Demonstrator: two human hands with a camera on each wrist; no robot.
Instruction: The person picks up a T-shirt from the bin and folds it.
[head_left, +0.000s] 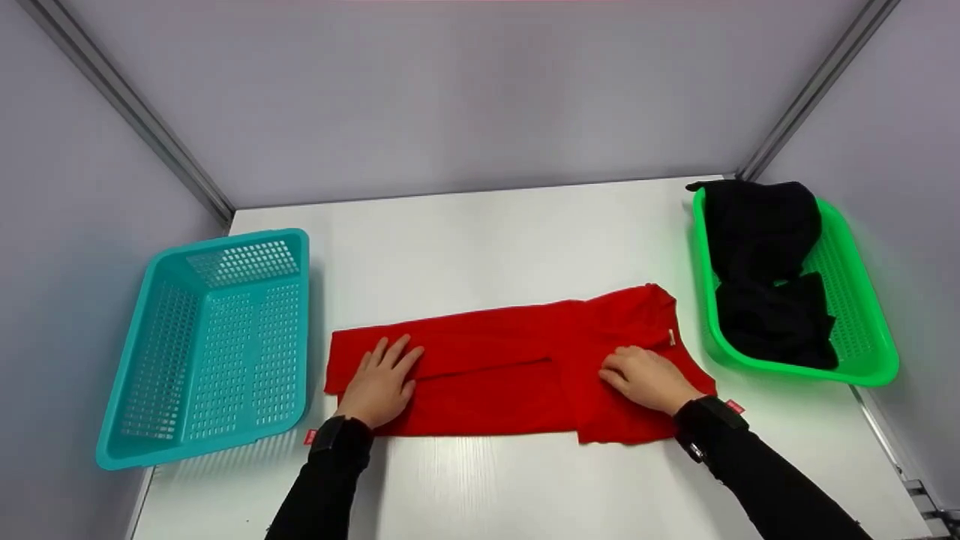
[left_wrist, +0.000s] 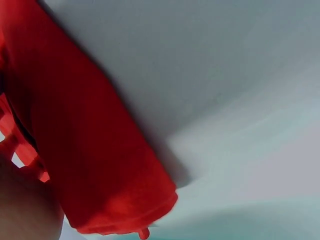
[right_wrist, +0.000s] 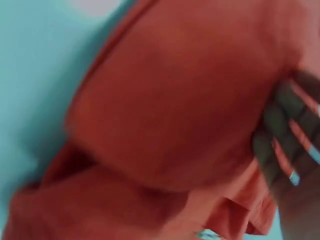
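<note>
"How do the two hands lie?"

"The left hand [head_left: 379,382] is flat with fingers spread, palm down on the red garment [head_left: 480,397]. The right hand [head_left: 649,377] rests on its wider end, fingers loosely bent, grasping nothing. Black sleeves [head_left: 315,487] reach in from the near side, with one red tag [head_left: 310,436] by the left cuff and another by the right."

"And the garment?"

"It lies folded on the white table [head_left: 487,247], between two baskets, narrow end to the left. A pale label [head_left: 672,337] shows near the right hand. The right wrist view is blurred, so the small folds there are hard to make out."

"Anything in the way?"

"The hands themselves cover patches of the cloth. A teal basket [head_left: 301,322] stands on the left, apart from the garment, its slotted floor bare. A green basket [head_left: 862,300] on the right holds bunched black cloth [head_left: 765,225], which hides much of its inside and hangs over the rim at the far left corner."

"Beyond that?"

"A pale back wall [head_left: 487,97], with a grey metal strip [head_left: 142,116] at either corner."
</note>
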